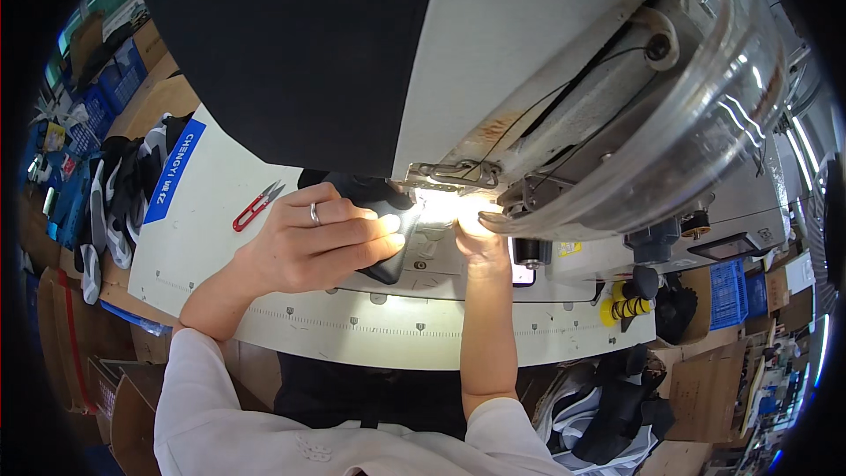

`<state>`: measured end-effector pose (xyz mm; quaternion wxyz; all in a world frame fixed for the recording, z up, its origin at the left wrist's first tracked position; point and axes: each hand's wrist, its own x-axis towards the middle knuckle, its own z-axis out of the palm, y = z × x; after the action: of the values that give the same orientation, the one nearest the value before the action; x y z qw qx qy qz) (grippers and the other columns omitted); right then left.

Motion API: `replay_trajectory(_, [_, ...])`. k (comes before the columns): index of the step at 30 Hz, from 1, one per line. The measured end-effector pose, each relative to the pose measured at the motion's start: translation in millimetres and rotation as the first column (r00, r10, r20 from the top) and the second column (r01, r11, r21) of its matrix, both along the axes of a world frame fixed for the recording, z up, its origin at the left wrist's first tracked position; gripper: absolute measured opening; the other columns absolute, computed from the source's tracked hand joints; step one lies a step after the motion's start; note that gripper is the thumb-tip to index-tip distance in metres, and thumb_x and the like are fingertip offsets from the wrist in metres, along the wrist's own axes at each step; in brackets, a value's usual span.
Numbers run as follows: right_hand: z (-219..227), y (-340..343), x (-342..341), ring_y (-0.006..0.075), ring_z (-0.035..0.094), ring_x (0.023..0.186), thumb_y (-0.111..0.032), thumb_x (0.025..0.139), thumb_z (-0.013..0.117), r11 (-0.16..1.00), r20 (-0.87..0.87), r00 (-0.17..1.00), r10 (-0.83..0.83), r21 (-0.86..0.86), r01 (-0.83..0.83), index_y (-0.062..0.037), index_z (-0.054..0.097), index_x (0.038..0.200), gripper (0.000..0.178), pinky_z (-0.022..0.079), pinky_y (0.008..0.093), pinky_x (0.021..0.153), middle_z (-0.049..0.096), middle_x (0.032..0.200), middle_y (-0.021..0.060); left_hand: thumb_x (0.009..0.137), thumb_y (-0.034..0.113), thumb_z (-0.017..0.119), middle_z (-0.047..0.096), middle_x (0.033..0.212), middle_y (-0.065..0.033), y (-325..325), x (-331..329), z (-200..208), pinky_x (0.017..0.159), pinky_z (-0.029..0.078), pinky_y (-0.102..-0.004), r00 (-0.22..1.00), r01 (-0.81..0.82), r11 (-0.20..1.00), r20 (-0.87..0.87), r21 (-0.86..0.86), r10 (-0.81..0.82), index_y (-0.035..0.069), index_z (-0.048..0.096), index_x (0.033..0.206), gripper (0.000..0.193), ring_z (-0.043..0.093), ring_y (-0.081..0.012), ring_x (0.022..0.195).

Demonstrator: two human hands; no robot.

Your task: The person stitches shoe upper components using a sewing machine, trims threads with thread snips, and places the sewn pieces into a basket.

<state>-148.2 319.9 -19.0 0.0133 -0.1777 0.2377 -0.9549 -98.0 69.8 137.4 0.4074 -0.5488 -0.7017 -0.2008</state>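
At a sewing machine (pixel 529 62), my left hand (pixel 313 234), with a ring on one finger, rests on a black padded piece (pixel 388 269). Its fingers are bent and close together, their tips gripping the piece beside the brightly lit needle area. My right hand (pixel 483 242) is raised to the other side of that light, under the machine head. Glare and the machine hide most of its fingertips, so what they hold cannot be made out. A pair of red-handled thread snips (pixel 254 210) lies on the white table left of my left hand.
The pale table (pixel 326 330) has a ruler scale along its near edge. A clear curved shield (pixel 749 106) hangs at the right. Yellow-and-black thread spool (pixel 627 308) stands near the right edge. Dark and grey cut pieces (pixel 115 194) hang at the left; more (pixel 608 414) lie lower right.
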Motion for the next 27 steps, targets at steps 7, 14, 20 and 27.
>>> replay_trajectory(7, [37.1, -18.6, 12.8, 0.0188, 0.066, 0.084, -0.003, 0.076, 0.076, 0.995, -0.043, 0.998, -0.054, 0.087, 0.058, -0.0051, 0.063, 0.104, 0.030, 0.055, 0.0312, 0.071, 0.067, 0.099, 0.0071, 0.059, 0.002, 0.069, 0.061, 0.076, -0.0009, -5.9, -5.5, -1.1, 0.053, 0.040, -0.0252, 0.999, 0.024, 1.000, 0.030, 0.016, -0.025, 0.005, 0.071, 0.083, 0.025, 0.055, -0.0120, 0.068])
replay_trajectory(14, [41.5, -22.6, 23.7, 0.0195, 0.067, 0.078, -0.008, 0.075, 0.079, 0.988, -0.062, 0.990, -0.127, 0.085, 0.132, -0.0041, 0.068, 0.090, 0.019, 0.056, 0.0319, 0.064, 0.069, 0.087, 0.0064, 0.061, 0.006, 0.071, 0.060, 0.076, -0.0007, 1.2, 2.8, -2.2, 0.056, 0.041, -0.0241, 0.999, -0.004, 0.999, -0.038, 0.046, 0.006, 0.005, 0.072, 0.084, 0.023, 0.055, -0.0110, 0.068])
replay_trajectory(20, [10.2, -6.0, 2.4, 0.0182, 0.067, 0.079, -0.010, 0.075, 0.079, 0.990, 0.192, 0.976, -0.104, 0.111, 0.083, -0.0073, 0.061, 0.109, 0.038, 0.057, 0.0304, 0.068, 0.067, 0.098, 0.0057, 0.061, 0.006, 0.071, 0.062, 0.080, -0.0005, 4.9, -4.7, -3.5, 0.057, 0.042, -0.0249, 0.999, -0.021, 0.998, -0.047, 0.065, 0.025, 0.006, 0.070, 0.082, 0.021, 0.056, -0.0119, 0.070])
replay_trajectory(27, [0.3, -7.2, -9.9, 0.0174, 0.066, 0.076, -0.009, 0.076, 0.078, 0.984, 0.244, 0.955, -0.167, 0.107, 0.144, -0.0092, 0.058, 0.114, 0.043, 0.056, 0.0288, 0.062, 0.066, 0.096, 0.0048, 0.057, 0.002, 0.068, 0.065, 0.084, -0.0005, 2.0, -8.4, -5.0, 0.057, 0.043, -0.0253, 0.997, -0.071, 0.996, -0.015, 0.061, 0.072, 0.007, 0.071, 0.082, 0.026, 0.056, -0.0121, 0.070])
